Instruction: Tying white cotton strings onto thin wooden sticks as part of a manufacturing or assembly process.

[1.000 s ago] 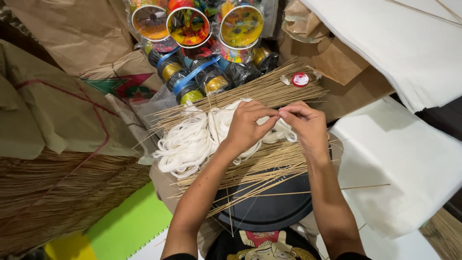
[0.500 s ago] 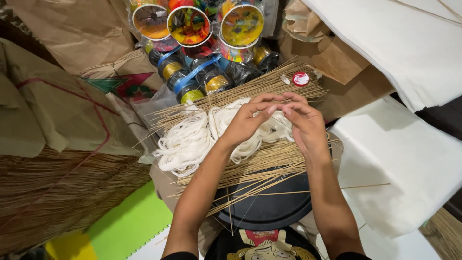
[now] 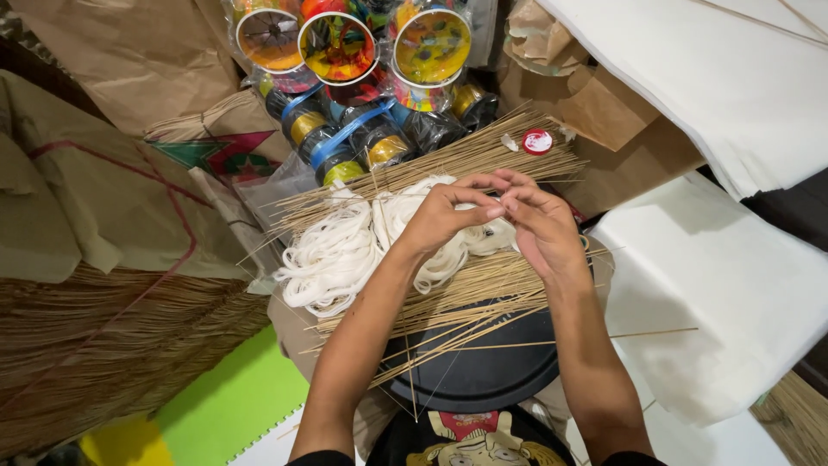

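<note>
My left hand point(image 3: 447, 217) and my right hand point(image 3: 536, 226) meet fingertip to fingertip over a heap of white string point(image 3: 345, 250). The fingers pinch something small between them, most likely a strand of the string; I cannot make it out clearly. Under the hands lie bundles of thin bamboo sticks point(image 3: 448, 298), spread across a round black tray point(image 3: 483, 371) on my lap. A second bundle of sticks point(image 3: 457, 164) lies just beyond the hands.
Spools of coloured thread point(image 3: 341, 47) are stacked at the top. A small red cap point(image 3: 537, 141) rests on the far sticks. White paper sheets point(image 3: 716, 285) lie at right, brown paper packages point(image 3: 95, 190) and a straw bundle point(image 3: 112, 345) at left, green mat point(image 3: 233, 406) below.
Both hands have drawn together; the fingertips, apart a second ago, now touch over the white string. The sticks and tray have not moved.
</note>
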